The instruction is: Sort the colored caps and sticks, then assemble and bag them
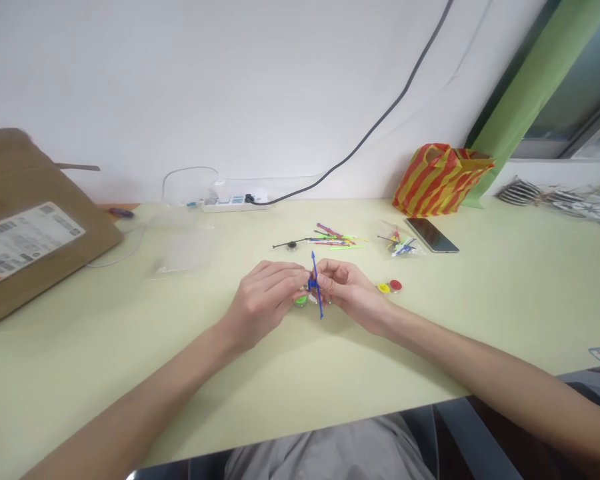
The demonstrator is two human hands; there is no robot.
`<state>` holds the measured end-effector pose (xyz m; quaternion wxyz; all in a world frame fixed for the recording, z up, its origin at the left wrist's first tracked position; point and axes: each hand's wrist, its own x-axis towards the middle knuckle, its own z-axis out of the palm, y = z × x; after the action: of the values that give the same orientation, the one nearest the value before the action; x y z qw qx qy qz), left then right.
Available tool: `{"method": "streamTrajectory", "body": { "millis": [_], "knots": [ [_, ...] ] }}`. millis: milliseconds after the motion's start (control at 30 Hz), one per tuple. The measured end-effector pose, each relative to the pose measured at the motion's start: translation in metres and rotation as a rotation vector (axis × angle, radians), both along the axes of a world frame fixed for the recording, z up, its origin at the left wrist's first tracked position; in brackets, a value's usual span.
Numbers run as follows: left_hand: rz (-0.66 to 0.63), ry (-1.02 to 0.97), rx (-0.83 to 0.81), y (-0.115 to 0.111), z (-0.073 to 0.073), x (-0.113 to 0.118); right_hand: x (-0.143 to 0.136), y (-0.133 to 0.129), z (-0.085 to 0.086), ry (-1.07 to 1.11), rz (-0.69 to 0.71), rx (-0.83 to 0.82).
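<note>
My left hand (270,297) and my right hand (350,290) meet above the middle of the table, fingers pinched together. Between them is a thin blue plastic pointer (317,283) with arrow-shaped ends, standing almost upright in the view. Both hands' fingertips close on its middle, where a short blue part sticks out to the left. Just below the fingers sit a green round piece (301,301) and a whitish round piece (313,299), both partly hidden. Right of my right hand lie a yellow disc (383,288) and a red disc (395,285).
Behind the hands lies a pile of coloured pointers (337,237), with a black round piece (292,246) beside it. A small plastic bag of parts (400,243), a phone (433,235) and a striped bag (437,180) are right. A cardboard box (35,220) stands left; a power strip (235,203) lies behind.
</note>
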<state>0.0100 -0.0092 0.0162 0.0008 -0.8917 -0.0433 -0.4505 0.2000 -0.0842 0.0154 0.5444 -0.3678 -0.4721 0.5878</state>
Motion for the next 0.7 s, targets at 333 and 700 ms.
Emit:
{"method": "streamTrajectory", "body": {
  "millis": [333,700],
  "knots": [
    [-0.001,-0.033,-0.039,-0.003,0.001,-0.001,0.001,-0.001,-0.003,-0.019,0.019,0.064],
    [-0.055,-0.083,-0.144,-0.015,0.000,0.001,0.001,-0.002,-0.004,-0.101,0.070,0.124]
  ]
}}
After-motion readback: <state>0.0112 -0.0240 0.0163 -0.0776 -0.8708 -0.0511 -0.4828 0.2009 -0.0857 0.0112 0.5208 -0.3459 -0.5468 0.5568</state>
